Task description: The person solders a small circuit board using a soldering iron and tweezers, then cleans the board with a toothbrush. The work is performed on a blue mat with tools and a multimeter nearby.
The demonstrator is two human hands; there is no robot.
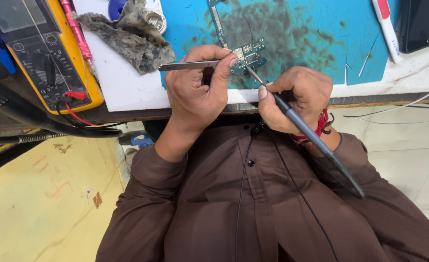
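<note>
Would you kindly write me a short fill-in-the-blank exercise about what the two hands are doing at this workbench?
1. The left hand holds metal ____ against the circuit board.
2. The right hand holds a soldering iron like a ____.
3. The circuit board lies on a stained ____ mat.
4. The multimeter has a ____ casing.

Missing words: tweezers; pen; blue; yellow

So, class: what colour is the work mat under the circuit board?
Turquoise blue mat, stained dark; head view.

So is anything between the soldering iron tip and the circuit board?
Nothing visible. The soldering iron in the right hand reaches the circuit board unobstructed; the left hand holds tweezers at the board's other side.
</note>
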